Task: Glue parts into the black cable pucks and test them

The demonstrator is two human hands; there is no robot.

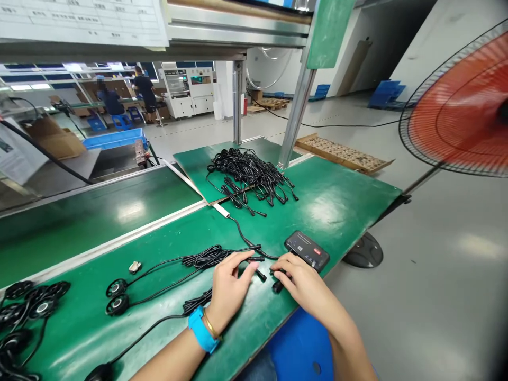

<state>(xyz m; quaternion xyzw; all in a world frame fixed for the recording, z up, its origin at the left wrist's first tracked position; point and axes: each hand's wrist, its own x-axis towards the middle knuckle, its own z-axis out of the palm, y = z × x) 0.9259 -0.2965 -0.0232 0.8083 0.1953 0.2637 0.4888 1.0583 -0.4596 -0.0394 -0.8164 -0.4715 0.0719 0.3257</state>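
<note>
My left hand [229, 286], with a blue band at the wrist, pinches a black cable connector [257, 259] between thumb and forefinger. Another connector end [261, 275] pokes out just below the thumb. My right hand [307, 286] is closed on a black plug [277, 287], partly hidden by the fingers, a short gap to the right of the left hand's connector. Beyond the right hand lies a black box [307, 248] with a red label. Coiled cables [206, 256] run leftward from my left hand to two round black parts [117, 304] with silver centres.
A tangled heap of black cables [254, 172] sits on a green board at the back. More round parts with cables [34, 307] lie at the left. A small metallic piece [135, 266] rests on the green table. A red fan [464, 106] stands right; two people are far off.
</note>
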